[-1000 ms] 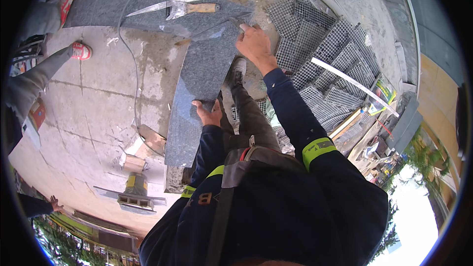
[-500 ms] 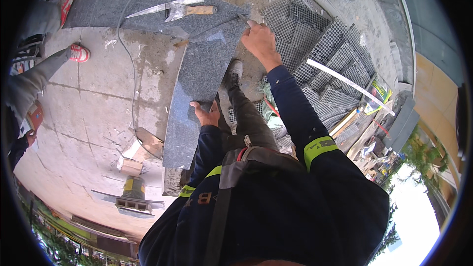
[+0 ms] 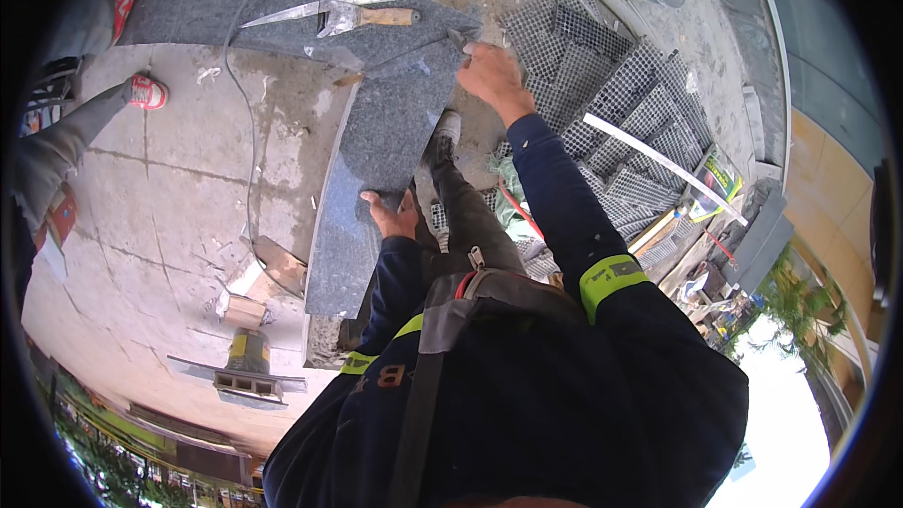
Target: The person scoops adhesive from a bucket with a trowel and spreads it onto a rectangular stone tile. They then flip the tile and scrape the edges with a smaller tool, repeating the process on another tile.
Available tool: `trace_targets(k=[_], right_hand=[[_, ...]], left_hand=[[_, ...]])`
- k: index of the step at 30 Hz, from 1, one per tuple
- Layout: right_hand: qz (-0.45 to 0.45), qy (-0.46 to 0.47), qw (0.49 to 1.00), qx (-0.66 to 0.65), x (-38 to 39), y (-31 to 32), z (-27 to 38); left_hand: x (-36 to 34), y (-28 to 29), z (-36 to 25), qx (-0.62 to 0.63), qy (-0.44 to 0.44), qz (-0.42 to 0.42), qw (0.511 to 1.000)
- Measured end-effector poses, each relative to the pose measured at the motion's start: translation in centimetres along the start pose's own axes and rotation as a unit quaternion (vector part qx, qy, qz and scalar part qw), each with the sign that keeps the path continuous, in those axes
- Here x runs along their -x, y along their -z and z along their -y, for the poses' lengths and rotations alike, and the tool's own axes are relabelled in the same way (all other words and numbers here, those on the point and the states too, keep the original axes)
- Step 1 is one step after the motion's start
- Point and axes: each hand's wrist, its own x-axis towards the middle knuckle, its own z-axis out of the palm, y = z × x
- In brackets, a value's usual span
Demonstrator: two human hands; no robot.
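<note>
By grey slab (image 3: 388,122), right grip (image 3: 493,78), clasping small tool (image 3: 457,39), shifted slightly left

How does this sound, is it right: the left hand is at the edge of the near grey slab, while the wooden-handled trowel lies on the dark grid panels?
Not quite: the head view shows the wooden-handled trowel lying on the far grey slab. The left hand is at the edge of the near grey slab.
</note>
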Motion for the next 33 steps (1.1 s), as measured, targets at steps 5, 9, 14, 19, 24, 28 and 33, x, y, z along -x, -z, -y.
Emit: trace_targets(k=[5,9,14,19,24,28,33], right_hand=[[0.01,0.004,1.0,0.001,0.3,0.6,0.2],[-0.001,0.007,1.0,0.011,0.5,1.1,0.3],[-0.046,0.024,0.999,-0.014,-0.3,1.0,-1.1],[-0.044,-0.028,0.999,-0.008,-1.4,0.5,-0.8],[0.006,-0.017,0.999,-0.03,0.5,-0.7,2.0],[0.036,-0.008,0.997,-0.068,2.4,-2.0,4.9],[0.067,0.021,0.994,-0.083,3.9,-4.7,6.8]], left_hand=[[-0.3,0.4,0.0,0.015,0.012,-0.003,1.0],[-0.8,0.5,0.3,0.022,0.001,0.004,1.0],[-0.1,-0.3,-0.1,-0.002,-0.003,-0.005,1.0],[-0.1,-0.1,-0.1,0.009,0.007,-0.002,1.0],[-0.9,0.4,-0.1,0.019,0.02,-0.015,1.0],[-1.2,0.8,0.0,0.016,0.023,-0.018,0.999],[-0.7,0.0,0.0,0.026,0.032,-0.041,0.998]])
